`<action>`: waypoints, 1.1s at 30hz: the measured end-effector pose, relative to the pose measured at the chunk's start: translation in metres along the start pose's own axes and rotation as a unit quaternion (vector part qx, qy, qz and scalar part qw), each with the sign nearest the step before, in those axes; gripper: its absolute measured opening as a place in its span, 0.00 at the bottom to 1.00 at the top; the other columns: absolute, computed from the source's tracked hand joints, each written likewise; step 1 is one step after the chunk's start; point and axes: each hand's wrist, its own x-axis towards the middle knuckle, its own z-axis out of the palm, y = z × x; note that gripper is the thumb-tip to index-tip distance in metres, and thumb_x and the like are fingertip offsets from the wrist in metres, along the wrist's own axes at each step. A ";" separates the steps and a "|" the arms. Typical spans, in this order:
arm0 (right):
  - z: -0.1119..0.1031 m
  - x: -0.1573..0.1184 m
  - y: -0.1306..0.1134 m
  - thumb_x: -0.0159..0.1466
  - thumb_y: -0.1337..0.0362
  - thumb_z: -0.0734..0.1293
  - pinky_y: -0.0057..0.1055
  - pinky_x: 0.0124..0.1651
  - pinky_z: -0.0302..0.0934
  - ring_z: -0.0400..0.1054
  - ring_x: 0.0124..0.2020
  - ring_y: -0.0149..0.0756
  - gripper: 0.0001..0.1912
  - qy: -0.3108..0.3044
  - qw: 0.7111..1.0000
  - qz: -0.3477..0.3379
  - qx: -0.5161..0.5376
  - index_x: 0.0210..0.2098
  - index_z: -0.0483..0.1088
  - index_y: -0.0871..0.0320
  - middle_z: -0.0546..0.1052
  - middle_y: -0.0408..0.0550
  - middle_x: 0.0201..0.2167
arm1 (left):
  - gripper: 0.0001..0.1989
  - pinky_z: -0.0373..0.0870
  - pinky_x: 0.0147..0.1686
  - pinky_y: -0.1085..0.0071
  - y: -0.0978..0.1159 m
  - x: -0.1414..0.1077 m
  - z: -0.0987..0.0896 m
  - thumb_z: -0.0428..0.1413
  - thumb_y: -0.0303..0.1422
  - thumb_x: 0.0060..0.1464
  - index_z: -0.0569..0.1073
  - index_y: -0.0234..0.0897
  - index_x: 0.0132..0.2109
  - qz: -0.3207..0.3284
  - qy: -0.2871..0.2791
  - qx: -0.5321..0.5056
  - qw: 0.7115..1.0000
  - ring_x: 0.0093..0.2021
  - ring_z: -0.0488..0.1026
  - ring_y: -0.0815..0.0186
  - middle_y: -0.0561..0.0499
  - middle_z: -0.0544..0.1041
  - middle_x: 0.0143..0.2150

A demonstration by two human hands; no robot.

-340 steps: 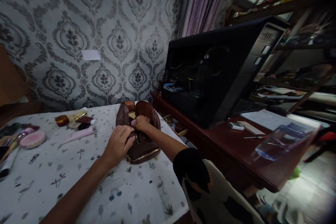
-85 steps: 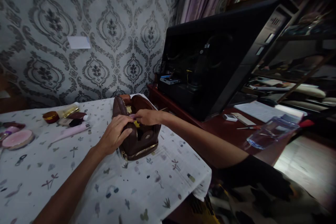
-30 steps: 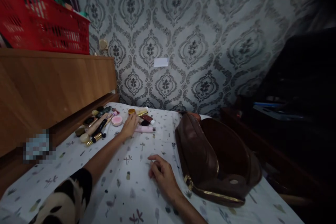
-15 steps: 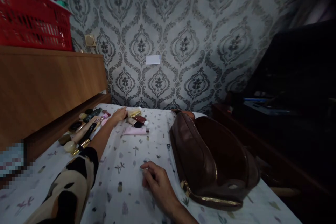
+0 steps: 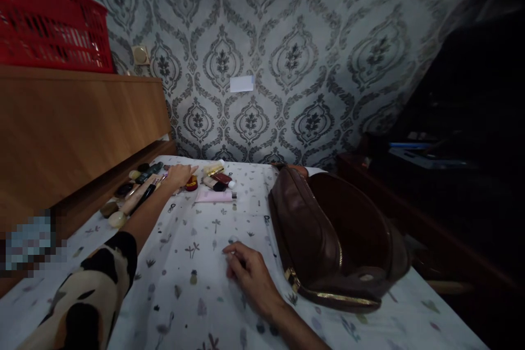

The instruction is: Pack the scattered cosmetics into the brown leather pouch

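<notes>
While the person leans over the table [image 5: 197, 306], which is covered with a white cloth printed with small plants and birds, both bare hands are spread over it, well apart from each other. Just to the right of the right fingers lies the biggest thing on the cloth, a brown leather bag [image 5: 336, 251] with a gold zipper along its lower edge; it lies on its side and the fingers do not touch it. Behind the left fingers, to their left, stands a wooden cabinet [image 5: 77, 131] with a red basket [image 5: 53, 27] on top.

The left hand [image 5: 178, 175] is stretched far forward, at the back of the table, among a group of cosmetics. Its fingers are extended and lie over the things there; it is not possible to tell if they grasp anything. Just right of these fingertips sits a small red jar [image 5: 191, 183], and a little further right lies a flat pink tube [image 5: 215, 196]. To the left of the fingers lie brushes [image 5: 139, 197] and pencils in a row.

The right hand [image 5: 250, 273] rests on the cloth near the front edge, its fingers loosely curled and holding nothing.
</notes>
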 end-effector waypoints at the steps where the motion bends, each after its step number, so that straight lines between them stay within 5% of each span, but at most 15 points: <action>1: 0.000 0.000 0.000 0.65 0.59 0.59 0.27 0.27 0.52 0.60 0.22 0.31 0.16 -0.001 1.000 0.000 0.001 0.41 0.74 0.61 0.71 0.41 0.20 | 0.25 0.68 0.54 0.55 -0.001 -0.003 -0.001 0.41 0.46 0.69 0.74 0.33 0.52 0.011 0.006 -0.001 1.000 0.56 0.72 0.53 0.36 0.76 0.53; 4: 0.000 0.000 0.000 0.64 0.59 0.59 0.27 0.27 0.52 0.59 0.21 0.31 0.16 0.000 1.000 -0.004 0.000 0.41 0.74 0.61 0.70 0.41 0.19 | 0.27 0.68 0.51 0.63 -0.001 -0.014 -0.002 0.37 0.46 0.70 0.76 0.36 0.49 0.045 0.020 -0.006 0.999 0.55 0.74 0.54 0.38 0.78 0.52; 9: 0.000 0.001 0.001 0.64 0.61 0.59 0.26 0.27 0.53 0.60 0.21 0.31 0.15 0.003 1.000 -0.017 -0.005 0.41 0.75 0.61 0.71 0.41 0.19 | 0.32 0.68 0.48 0.59 0.001 -0.032 -0.003 0.35 0.51 0.68 0.77 0.33 0.45 0.060 0.033 -0.014 0.998 0.51 0.77 0.49 0.34 0.80 0.46; 20: 0.000 0.001 0.003 0.63 0.63 0.59 0.26 0.27 0.53 0.60 0.21 0.30 0.16 -0.001 1.000 -0.021 -0.007 0.42 0.75 0.62 0.72 0.41 0.20 | 0.33 0.68 0.45 0.65 -0.007 -0.067 -0.007 0.33 0.52 0.67 0.76 0.36 0.40 0.090 0.024 -0.067 0.993 0.46 0.77 0.54 0.40 0.81 0.41; 27: 0.002 0.001 0.003 0.64 0.63 0.60 0.25 0.26 0.52 0.59 0.20 0.29 0.15 0.004 1.000 -0.026 0.004 0.41 0.76 0.61 0.72 0.40 0.19 | 0.22 0.66 0.50 0.67 -0.007 -0.094 0.001 0.55 0.45 0.57 0.73 0.40 0.54 0.158 0.007 -0.104 0.982 0.52 0.73 0.56 0.44 0.77 0.51; 33: 0.002 0.000 0.001 0.63 0.65 0.60 0.25 0.27 0.54 0.61 0.21 0.29 0.14 0.004 0.999 -0.032 0.002 0.41 0.76 0.60 0.72 0.40 0.18 | 0.20 0.68 0.42 0.67 0.004 -0.115 0.003 0.50 0.49 0.60 0.74 0.40 0.48 0.113 0.027 -0.132 0.984 0.44 0.75 0.57 0.45 0.78 0.43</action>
